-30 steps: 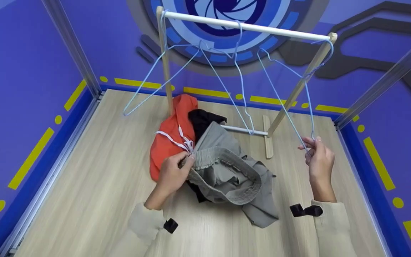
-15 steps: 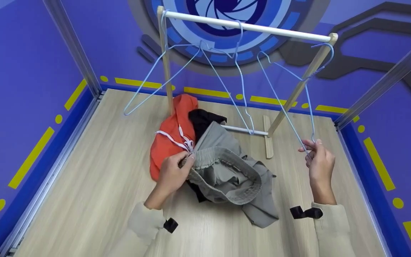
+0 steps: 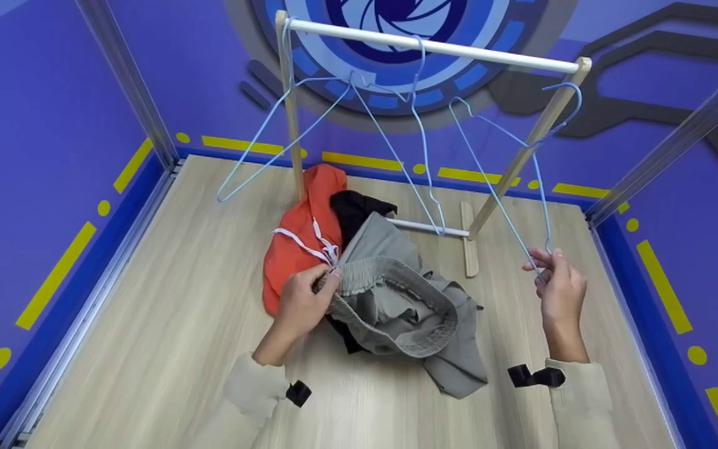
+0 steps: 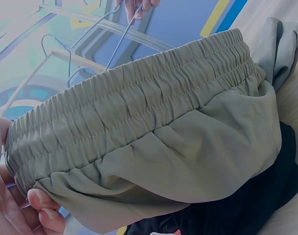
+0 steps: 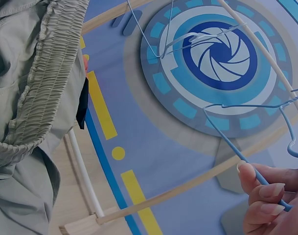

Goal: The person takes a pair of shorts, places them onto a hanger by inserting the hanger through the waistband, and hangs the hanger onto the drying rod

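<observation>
Grey pants or shorts (image 3: 390,305) with a gathered elastic waistband (image 4: 139,98) hang in a loose bunch from my left hand (image 3: 301,302). That hand pinches the waistband at its left edge, and the waist opening gapes toward me. On the right, my right hand (image 3: 560,290) grips a blue wire hanger (image 3: 496,193) by its lower end. The hanger's hook (image 3: 577,106) is at the top, just below the right end of the rack's bar and apart from it. In the right wrist view, curled fingers (image 5: 266,193) wrap the hanger's wire.
A wooden rack with a white top bar (image 3: 434,47) stands at the back. Two more blue hangers, a left one (image 3: 253,143) and a middle one (image 3: 421,137), hang from it. Orange clothing (image 3: 303,243) with white drawstrings and black clothing (image 3: 359,212) lie behind the grey garment.
My right hand has moved slightly down with the hanger, and its hook has dropped from near the bar's right end to below it. My left hand and the grey garment stay put.
</observation>
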A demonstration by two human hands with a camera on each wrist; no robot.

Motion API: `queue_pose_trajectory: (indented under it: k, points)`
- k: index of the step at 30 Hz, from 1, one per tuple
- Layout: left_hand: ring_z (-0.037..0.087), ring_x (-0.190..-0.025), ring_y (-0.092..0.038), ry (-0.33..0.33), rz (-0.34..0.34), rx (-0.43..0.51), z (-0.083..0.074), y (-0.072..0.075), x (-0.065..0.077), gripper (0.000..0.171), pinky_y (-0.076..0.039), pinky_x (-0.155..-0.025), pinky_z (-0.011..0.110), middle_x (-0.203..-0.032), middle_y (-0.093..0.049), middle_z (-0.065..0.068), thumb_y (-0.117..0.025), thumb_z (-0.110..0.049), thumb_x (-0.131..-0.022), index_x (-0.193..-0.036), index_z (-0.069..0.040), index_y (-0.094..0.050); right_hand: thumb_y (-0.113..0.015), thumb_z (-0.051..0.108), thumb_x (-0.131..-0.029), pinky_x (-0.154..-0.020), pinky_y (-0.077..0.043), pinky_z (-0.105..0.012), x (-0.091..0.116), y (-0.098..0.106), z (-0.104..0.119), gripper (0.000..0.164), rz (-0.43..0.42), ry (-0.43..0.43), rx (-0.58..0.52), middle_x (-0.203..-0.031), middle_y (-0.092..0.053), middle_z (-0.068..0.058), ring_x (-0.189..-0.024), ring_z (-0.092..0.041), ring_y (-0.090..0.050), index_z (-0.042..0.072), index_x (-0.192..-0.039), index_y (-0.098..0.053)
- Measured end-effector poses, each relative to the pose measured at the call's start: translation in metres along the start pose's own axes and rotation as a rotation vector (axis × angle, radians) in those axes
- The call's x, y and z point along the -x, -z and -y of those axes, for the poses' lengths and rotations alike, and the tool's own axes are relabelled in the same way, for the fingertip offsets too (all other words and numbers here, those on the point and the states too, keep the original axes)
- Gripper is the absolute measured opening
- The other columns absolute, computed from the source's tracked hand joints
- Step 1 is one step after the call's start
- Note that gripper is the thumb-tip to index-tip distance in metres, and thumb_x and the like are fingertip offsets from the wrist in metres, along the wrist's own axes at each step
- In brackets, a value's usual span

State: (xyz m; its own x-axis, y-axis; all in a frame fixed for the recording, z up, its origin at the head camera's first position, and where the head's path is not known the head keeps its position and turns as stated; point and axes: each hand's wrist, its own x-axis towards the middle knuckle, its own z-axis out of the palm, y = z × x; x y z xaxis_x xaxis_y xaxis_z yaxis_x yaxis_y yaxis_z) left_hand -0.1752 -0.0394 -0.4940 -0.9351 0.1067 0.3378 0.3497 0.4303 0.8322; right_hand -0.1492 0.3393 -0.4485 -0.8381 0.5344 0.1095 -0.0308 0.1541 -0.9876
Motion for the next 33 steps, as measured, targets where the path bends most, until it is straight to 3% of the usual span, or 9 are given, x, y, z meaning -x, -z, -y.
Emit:
queue_pose_trajectory:
  k: [16, 33]
  points:
    - [0.002, -0.049, -0.03, -0.003, -0.005, 0.003, 0.0005, 0.0008, 0.0006, 0.035, -0.023, -0.049, 0.018, -0.053, -0.03, -0.011, -0.056, -0.03, -0.089, -0.059, -0.017, -0.042, -0.041, 0.038, -0.096, -0.043, -0.023, -0.022, 0.0058, 0.0057, -0.0052, 0.049, -0.017, -0.059, 0.007, -0.074, -0.064, -0.006, -0.044, -0.01, -0.033, -0.004, -0.101, -0.065]
    - [0.003, -0.051, -0.032, 0.011, 0.007, 0.012, -0.0004, 0.0014, 0.0007, 0.032, -0.024, -0.05, 0.019, -0.054, -0.032, -0.011, -0.055, -0.029, -0.09, -0.061, -0.018, -0.047, -0.041, 0.033, -0.097, -0.041, -0.019, -0.023, 0.006, 0.0077, -0.01, 0.048, -0.023, -0.057, -0.052, -0.073, -0.064, -0.006, -0.044, -0.01, -0.039, -0.01, -0.101, -0.063]
